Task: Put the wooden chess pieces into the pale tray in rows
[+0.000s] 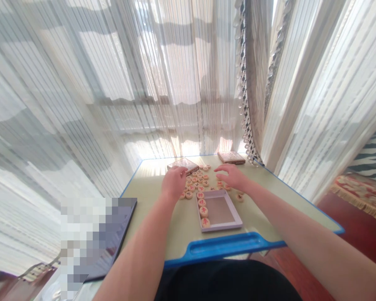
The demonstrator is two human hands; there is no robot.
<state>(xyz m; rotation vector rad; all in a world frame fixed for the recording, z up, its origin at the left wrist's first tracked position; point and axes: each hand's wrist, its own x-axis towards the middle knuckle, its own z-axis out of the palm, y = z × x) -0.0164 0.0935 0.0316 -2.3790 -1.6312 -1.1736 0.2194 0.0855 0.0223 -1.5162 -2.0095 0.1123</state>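
Observation:
Round wooden Chinese chess pieces (200, 180) lie scattered on the table, several with red characters and others with dark ones. Nearer to me is a shallow white box (219, 228). Several red-marked pieces (203, 211) stand in a column along its left wall, and the rest of its floor is bare. My left hand (174, 182) is open at the left edge of the scattered pieces, its fingers partly hidden near a flat patterned box (184, 164). On the right, my right hand (233, 177) is open over a few pieces, thumb and fingers apart, holding nothing.
A second flat box (231, 157) rests at the table's far right. The pale table (263, 217) has a blue rim and a blue tray groove (225, 246) at its near edge. A dark flat panel (113, 238), partly pixelated, stands at the left. Sheer curtains (163, 83) hang behind.

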